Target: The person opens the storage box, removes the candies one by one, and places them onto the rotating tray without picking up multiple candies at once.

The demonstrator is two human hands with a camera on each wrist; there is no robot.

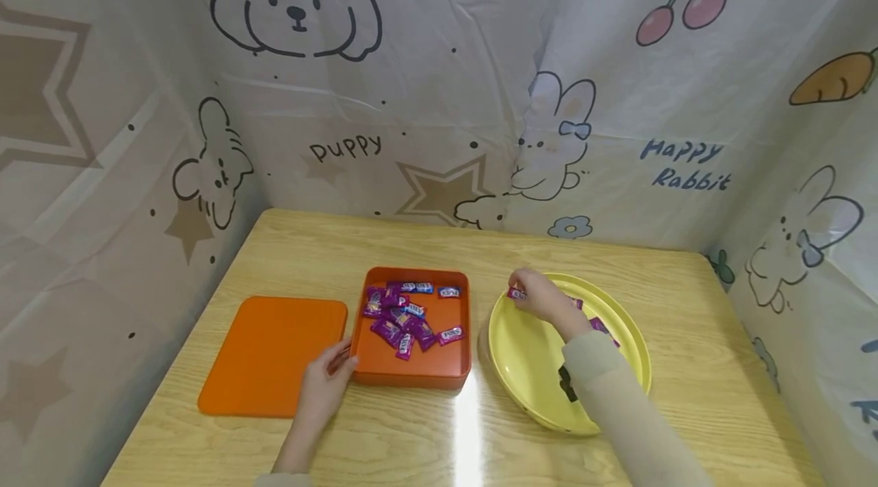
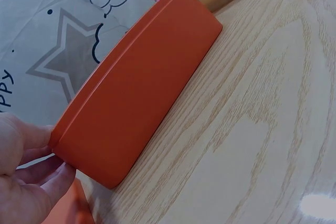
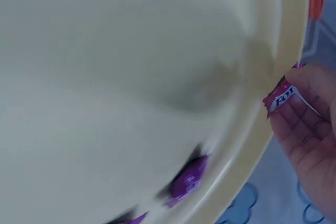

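At the left wall of an orange-red square box [image 1: 411, 380], my left hand [image 1: 325, 384] holds the near corner. In the left wrist view its thumb and fingers [image 2: 62, 183] grip that corner, just below the rim. Inside the box lie several wrapped candies [image 1: 400, 318], mostly purple, some blue or pink. Over the left rim of a yellow round plate [image 1: 524, 380], my right hand [image 1: 542, 298] pinches one pink-purple wrapped candy [image 3: 282, 97] between thumb and fingers. A purple candy [image 3: 189, 179] lies on the plate near its far edge, with others close by.
A flat orange lid [image 1: 270, 354] lies on the wooden table [image 1: 405, 449] left of the box. Something small and black [image 1: 567, 384] shows on the plate beside my right sleeve. Printed cloth [image 1: 439, 91] hangs behind and at both sides of the table.
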